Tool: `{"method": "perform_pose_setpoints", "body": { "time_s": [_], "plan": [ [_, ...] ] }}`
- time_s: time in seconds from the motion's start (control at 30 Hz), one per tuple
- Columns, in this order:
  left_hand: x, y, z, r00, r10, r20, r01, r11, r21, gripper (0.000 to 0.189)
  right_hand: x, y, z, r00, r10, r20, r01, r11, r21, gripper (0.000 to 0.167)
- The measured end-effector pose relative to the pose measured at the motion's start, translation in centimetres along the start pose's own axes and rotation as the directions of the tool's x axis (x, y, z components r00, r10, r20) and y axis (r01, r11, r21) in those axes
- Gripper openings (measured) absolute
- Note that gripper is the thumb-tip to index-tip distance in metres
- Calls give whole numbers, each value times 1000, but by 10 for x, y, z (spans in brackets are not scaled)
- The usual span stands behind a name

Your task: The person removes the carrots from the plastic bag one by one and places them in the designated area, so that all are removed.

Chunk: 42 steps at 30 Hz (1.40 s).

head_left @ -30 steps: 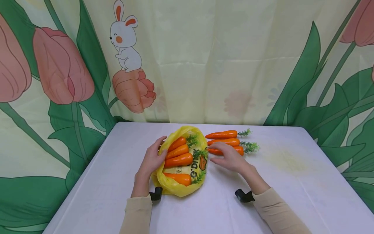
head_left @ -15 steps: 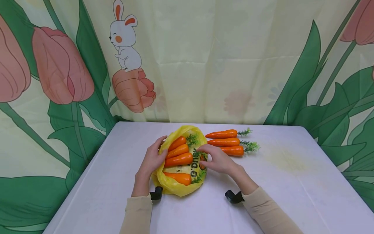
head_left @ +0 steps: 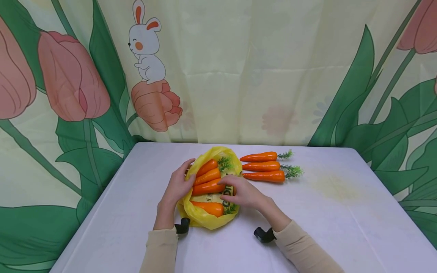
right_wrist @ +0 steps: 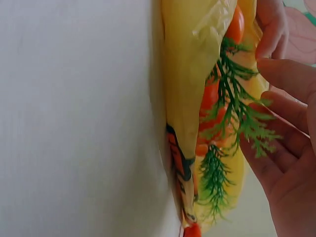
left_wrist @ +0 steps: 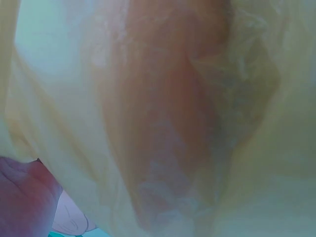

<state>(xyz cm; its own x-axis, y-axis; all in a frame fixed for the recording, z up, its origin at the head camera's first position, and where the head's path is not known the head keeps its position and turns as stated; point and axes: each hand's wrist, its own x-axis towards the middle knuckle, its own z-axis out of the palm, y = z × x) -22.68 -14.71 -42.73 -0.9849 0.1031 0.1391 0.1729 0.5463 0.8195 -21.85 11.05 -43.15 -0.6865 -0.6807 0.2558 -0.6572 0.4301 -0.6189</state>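
Observation:
A yellow plastic bag [head_left: 208, 223] lies with its mouth wide, holding several orange toy carrots with green tops. My left hand [head_left: 177, 184] grips the bag's left rim, thumb on the inner side. In the left wrist view the bag's film [left_wrist: 271, 173] fills most of the picture, with part of a hand [left_wrist: 27, 197] at lower left. My right hand [head_left: 246, 191] reaches over the bag's right side, fingers loosely spread near the blunt end of a carrot [head_left: 206, 187]. The right wrist view has green leaves [right_wrist: 242, 103] in front of that hand [right_wrist: 291, 182]; no pinch shows.
Right of the bag, three carrots [head_left: 264, 176] lie side by side on the white-covered table [head_left: 341, 212], leaves pointing right. Behind the table hangs a curtain [head_left: 239, 76] printed with tulips and a rabbit.
My right hand has moved left, from above the nearest loose carrot to over the bag's contents. That loose carrot is now fully visible. My left hand and the bag have stayed put.

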Motion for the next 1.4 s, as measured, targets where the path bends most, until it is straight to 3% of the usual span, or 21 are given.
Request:
{"method": "perform_pose_setpoints", "body": {
  "time_s": [0.33,0.63,0.93,1.4],
  "plan": [
    [0,0,0,1000,8,-5,-8,1000,-7,54,8,-10,14,996,-47,78,45,999,21,39],
    [0,-1,0,999,39,-8,-39,999,8,54,14,-20,23,989,-25,149,21,999,28,35],
    [0,-1,0,1000,31,-5,-31,1000,0,55,15,-22,31,985,7,175,12,994,-105,31],
    [0,0,-2,1000,24,-8,-24,1000,-1,54,17,-17,13,950,111,293,-78,990,-121,34]
  ]
}}
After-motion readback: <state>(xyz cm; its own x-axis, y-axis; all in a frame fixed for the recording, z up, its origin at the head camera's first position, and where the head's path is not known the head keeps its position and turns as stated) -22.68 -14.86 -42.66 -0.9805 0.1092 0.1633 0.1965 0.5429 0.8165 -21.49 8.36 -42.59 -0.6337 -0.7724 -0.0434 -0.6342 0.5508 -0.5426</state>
